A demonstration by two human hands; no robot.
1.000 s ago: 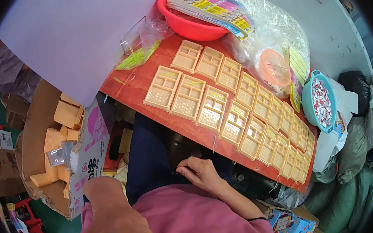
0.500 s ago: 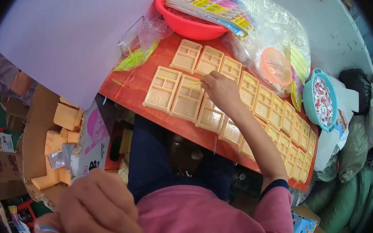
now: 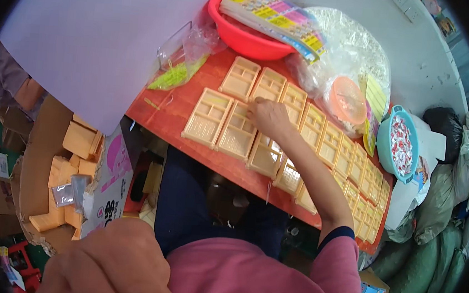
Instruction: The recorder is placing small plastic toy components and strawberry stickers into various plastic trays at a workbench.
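Note:
Over the far end of the second pale-orange compartment tray [image 3: 234, 141] in the near row, my right hand [image 3: 269, 118] reaches down. Its fingers are pressed together at the upper compartments, and whatever they pinch is hidden. To its left lies the first near-row tray [image 3: 206, 119]; behind the hand is a tray [image 3: 269, 84] of the far row. Very close at the lower left, my left hand [image 3: 110, 261] is curled, its back toward me. I cannot see what, if anything, is inside it.
Yellow-green thin pieces [image 3: 173, 76] lie in a clear bag on the red table [image 3: 159, 118]. A red basin [image 3: 249, 44] holds stacked printed sheets [image 3: 274, 13]. Farther right stand an orange basket [image 3: 347, 100] and a turquoise basin [image 3: 396, 141]. A carton [image 3: 28, 173] of orange parts sits at left.
My right hand has moved slightly left and down, its fingertips now lower at the second tray. My left hand has turned and sunk lower. The whole view has tilted a little.

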